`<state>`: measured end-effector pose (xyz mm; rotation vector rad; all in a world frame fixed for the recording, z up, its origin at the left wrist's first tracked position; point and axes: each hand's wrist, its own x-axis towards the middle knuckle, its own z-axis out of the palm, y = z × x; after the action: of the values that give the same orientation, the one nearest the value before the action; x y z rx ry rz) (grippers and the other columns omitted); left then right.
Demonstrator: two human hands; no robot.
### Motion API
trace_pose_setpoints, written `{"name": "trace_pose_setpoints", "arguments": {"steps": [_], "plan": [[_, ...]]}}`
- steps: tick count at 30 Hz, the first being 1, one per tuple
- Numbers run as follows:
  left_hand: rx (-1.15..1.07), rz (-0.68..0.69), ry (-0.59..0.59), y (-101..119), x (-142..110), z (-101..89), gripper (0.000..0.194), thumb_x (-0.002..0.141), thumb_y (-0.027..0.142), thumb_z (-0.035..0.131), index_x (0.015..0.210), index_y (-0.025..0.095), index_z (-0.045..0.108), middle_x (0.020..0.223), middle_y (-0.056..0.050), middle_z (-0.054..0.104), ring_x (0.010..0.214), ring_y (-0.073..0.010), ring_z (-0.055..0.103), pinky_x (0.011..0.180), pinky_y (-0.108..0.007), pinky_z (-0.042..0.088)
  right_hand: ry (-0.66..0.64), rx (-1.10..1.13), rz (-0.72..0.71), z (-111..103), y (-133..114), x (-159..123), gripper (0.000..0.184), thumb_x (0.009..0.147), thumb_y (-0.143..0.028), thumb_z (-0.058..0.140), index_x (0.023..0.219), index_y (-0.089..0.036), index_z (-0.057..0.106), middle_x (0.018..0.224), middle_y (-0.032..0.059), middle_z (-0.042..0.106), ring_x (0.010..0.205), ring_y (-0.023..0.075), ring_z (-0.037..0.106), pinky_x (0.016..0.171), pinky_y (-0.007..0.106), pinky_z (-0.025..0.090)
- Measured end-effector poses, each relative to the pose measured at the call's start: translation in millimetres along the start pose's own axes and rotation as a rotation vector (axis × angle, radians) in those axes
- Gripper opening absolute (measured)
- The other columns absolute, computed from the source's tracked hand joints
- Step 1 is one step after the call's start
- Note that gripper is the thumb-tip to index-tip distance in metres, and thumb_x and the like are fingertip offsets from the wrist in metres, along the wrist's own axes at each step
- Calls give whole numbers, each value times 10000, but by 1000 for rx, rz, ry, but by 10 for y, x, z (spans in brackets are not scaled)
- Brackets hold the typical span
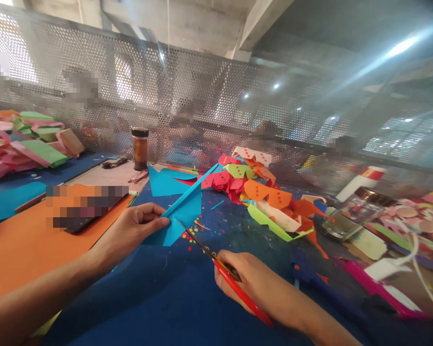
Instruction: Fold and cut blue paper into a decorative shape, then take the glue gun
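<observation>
My left hand (135,228) pinches a folded light-blue paper piece (182,211) and holds it above the dark blue table (173,298). My right hand (254,283) grips red-handled scissors (225,271). Their blades point up and left and reach the lower edge of the blue paper. Tiny red and yellow paper scraps (189,238) lie on the table just below the paper.
A heap of cut orange, red, green and white paper shapes (263,187) lies behind. An orange sheet (18,240) covers the left. A brown jar (140,148) stands by the perforated metal screen (216,105). A glass jar (350,211), glue bottle (361,181) and scraps crowd the right.
</observation>
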<state>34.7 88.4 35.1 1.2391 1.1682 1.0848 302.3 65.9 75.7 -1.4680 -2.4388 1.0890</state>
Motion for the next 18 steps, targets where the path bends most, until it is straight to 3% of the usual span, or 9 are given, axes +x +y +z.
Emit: {"name": "trace_pose_setpoints", "arguments": {"steps": [7,13,18], "plan": [[45,52,67,77,-2,-19,338,713,466,767,862,186,651,667,14,681,526,-111,574,481,-210,423,-16,-86,-52,-125,94,-30,243,903,-203,480,667,-192,423,611,-35,518,544,81,418,527,232,302],[23,81,92,184,-49,-6,314,701,453,772,822,183,666,654,7,685,528,-108,563,482,-206,419,10,-256,17,-310,304,-110,296,913,-415,540,725,-190,505,663,-16,584,583,104,474,540,248,300],[-9,59,63,128,-43,-19,361,691,484,793,842,187,651,628,19,674,497,-108,561,462,-207,413,270,-552,197,-450,399,95,447,806,-640,609,765,-196,573,745,60,654,663,196,571,565,292,312]]}}
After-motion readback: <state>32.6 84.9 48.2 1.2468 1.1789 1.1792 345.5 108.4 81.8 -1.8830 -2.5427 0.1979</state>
